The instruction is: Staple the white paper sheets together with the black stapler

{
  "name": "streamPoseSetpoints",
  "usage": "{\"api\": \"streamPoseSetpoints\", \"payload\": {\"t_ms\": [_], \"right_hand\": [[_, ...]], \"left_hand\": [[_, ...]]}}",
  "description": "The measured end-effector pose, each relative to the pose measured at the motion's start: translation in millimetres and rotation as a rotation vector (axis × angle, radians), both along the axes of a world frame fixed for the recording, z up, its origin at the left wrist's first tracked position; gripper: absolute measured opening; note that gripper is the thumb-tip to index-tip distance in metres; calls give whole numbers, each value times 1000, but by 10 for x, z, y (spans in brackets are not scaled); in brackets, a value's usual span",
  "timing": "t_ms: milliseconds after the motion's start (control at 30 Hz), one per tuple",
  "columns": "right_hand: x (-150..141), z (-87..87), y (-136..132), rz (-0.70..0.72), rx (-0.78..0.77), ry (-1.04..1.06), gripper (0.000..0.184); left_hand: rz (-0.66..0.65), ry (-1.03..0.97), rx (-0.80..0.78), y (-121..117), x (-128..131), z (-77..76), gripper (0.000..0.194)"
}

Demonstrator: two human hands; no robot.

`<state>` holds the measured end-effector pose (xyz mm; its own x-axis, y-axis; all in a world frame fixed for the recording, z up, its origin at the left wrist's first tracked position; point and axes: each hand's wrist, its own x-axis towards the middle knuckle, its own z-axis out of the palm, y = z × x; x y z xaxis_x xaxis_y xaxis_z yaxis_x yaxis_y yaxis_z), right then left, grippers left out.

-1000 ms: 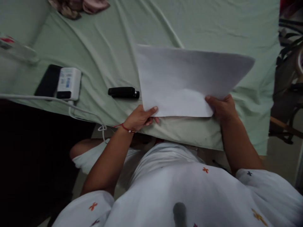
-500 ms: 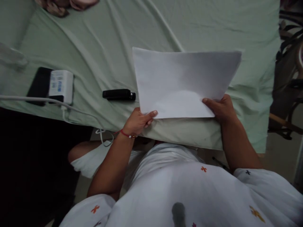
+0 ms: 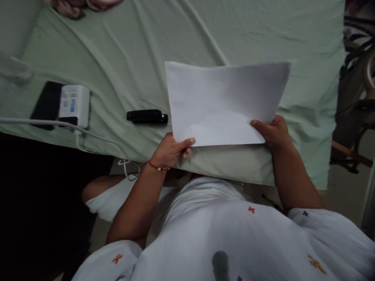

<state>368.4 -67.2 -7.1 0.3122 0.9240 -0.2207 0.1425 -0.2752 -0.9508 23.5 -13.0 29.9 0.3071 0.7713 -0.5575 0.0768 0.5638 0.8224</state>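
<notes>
A blank white sheet of paper [image 3: 216,101] is held between my two hands above the green cloth [image 3: 140,66]. My left hand [image 3: 172,150] pinches its near left corner, thumb on top. On the right edge, near the close corner, my right hand [image 3: 275,130] grips the sheet with its thumb across the top; the other fingers are hidden beneath. The paper's far edge dips slightly in the middle. Just left of the sheet lies a black stapler-like object [image 3: 146,116], whose exact kind I cannot tell.
At the left, a white box-shaped device [image 3: 80,103] with a cable [image 3: 96,136] rests on a flat black object [image 3: 48,103]. A bundled cloth [image 3: 70,8] lies at the far left. Dark curved metalwork [image 3: 356,58] stands beyond the cloth's right edge.
The right side of the paper has shifted slightly left, and its far edge bows a little more. Both hands keep their hold.
</notes>
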Motion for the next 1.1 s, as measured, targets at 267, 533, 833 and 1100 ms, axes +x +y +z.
{"api": "streamPoseSetpoints", "payload": {"t_ms": [267,533,833,1100], "right_hand": [[15,-64,0,-37,28,-35,37],[19,33,-22,-43,-44,81,48],[26,246,-102,291,-210,99,39],[6,232,-63,202,-223,146,37]], "left_hand": [[-15,26,49,-64,-17,-61,59],[87,-33,169,-99,-13,-145,41],[171,-26,38,-80,-6,-91,42],[202,-63,45,-89,-20,-89,42]]}}
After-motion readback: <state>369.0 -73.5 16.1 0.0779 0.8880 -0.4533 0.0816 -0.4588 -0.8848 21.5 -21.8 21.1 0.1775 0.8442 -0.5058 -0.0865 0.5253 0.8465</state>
